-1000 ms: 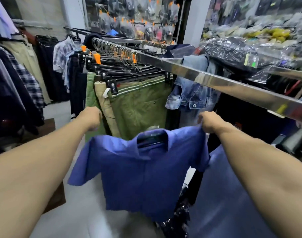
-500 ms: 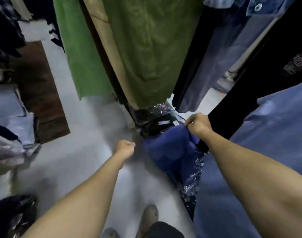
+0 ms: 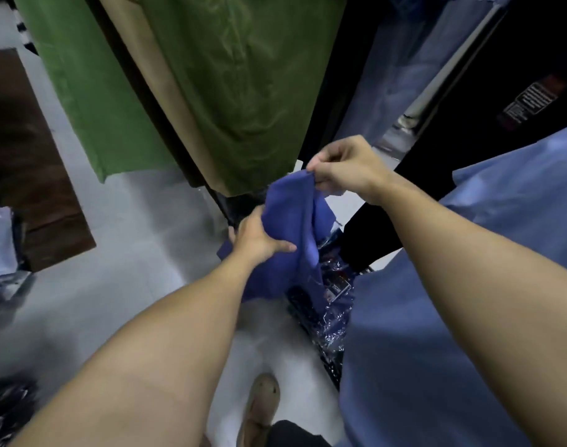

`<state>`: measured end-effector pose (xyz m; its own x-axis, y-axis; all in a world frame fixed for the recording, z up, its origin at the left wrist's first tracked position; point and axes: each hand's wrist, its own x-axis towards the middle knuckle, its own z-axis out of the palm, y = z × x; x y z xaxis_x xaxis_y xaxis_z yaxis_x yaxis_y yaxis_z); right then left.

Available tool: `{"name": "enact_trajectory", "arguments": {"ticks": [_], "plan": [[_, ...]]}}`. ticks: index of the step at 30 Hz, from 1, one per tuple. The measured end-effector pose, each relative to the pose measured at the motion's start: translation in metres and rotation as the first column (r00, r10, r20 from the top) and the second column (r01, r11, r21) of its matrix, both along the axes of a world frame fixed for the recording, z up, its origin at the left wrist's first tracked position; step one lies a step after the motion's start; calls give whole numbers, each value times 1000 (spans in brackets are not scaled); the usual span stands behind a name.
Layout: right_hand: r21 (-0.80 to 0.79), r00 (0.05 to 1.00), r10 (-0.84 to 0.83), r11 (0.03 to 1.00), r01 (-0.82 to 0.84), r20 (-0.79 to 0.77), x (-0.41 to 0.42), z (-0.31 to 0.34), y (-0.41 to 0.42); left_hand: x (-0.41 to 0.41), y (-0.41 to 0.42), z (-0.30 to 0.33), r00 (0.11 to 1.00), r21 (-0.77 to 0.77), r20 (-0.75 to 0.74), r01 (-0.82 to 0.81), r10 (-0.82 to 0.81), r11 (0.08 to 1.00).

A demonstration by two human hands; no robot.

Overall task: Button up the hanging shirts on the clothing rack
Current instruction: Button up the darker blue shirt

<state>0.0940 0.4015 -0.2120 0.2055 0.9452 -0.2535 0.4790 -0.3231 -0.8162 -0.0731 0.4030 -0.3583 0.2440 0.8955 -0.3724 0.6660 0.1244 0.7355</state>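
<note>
Below hanging green trousers [image 3: 243, 91], left hand [image 3: 259, 240] and right hand [image 3: 343, 169] clutch the blue shirt [image 3: 288, 221], gathering it; next, find its placket.

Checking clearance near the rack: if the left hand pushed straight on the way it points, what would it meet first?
Probably the blue shirt the left hand already grips; beyond it, likely the olive trousers, though depth is unclear.

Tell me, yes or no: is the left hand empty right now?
No, the left hand grips the dark blue shirt, whose upper edge the right hand pinches.

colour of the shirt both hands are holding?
Solid dark blue shirt, no pattern visible; head view.
</note>
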Motion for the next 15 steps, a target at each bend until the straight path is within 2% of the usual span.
{"name": "enact_trajectory", "arguments": {"ticks": [3, 6, 12, 15], "plan": [[78, 966, -18, 996, 40, -257, -10, 24, 1, -4, 15, 27, 981, 14, 186, 45, -47, 999], [142, 917, -68, 981, 133, -393, -11, 43, 5, -4, 19, 55, 944, 3, 327, 50, -48, 999], [206, 889, -174, 937, 282, -424, -8, 82, 6, -12, 34, 123, 946, -18, 323, -9, 15, 1000], [202, 921, -251, 926, 318, -298, 6, 79, 6, -21, 43, 149, 907, -88, 406, -87, 115, 992]]}}
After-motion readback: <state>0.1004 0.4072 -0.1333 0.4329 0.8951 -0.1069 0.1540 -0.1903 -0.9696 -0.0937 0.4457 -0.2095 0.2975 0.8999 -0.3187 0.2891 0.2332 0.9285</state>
